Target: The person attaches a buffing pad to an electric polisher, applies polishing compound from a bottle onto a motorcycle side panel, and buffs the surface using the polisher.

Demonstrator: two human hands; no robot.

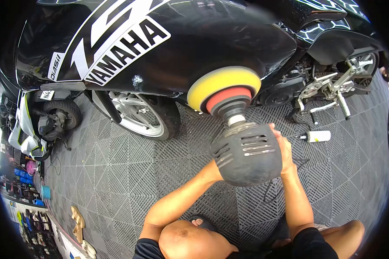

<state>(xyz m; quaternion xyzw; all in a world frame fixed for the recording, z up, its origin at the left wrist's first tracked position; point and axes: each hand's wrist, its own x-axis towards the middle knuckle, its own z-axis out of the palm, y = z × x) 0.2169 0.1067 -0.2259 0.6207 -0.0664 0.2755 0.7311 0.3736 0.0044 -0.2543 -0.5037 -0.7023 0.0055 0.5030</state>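
A black polisher (248, 157) is held up in front of me, its yellow foam pad (207, 84) and red backing plate (229, 96) facing the motorcycle's black side panel (177, 56). The pad is at the lower edge of the panel; whether it touches I cannot make out. My right hand (284, 149) is closed around the polisher's right side. At its left side my left hand (217, 169) grips the tool, with the fingers hidden behind the housing. A dark cord (270, 192) hangs below the tool.
The motorcycle's front wheel (160, 118) stands left of the pad, its footrest and pedals (328, 90) to the right. A white bottle (318, 136) lies on the grey tiled floor (116, 172). Another motorcycle (43, 125), sandals (78, 222) and shelves (36, 228) are at the left.
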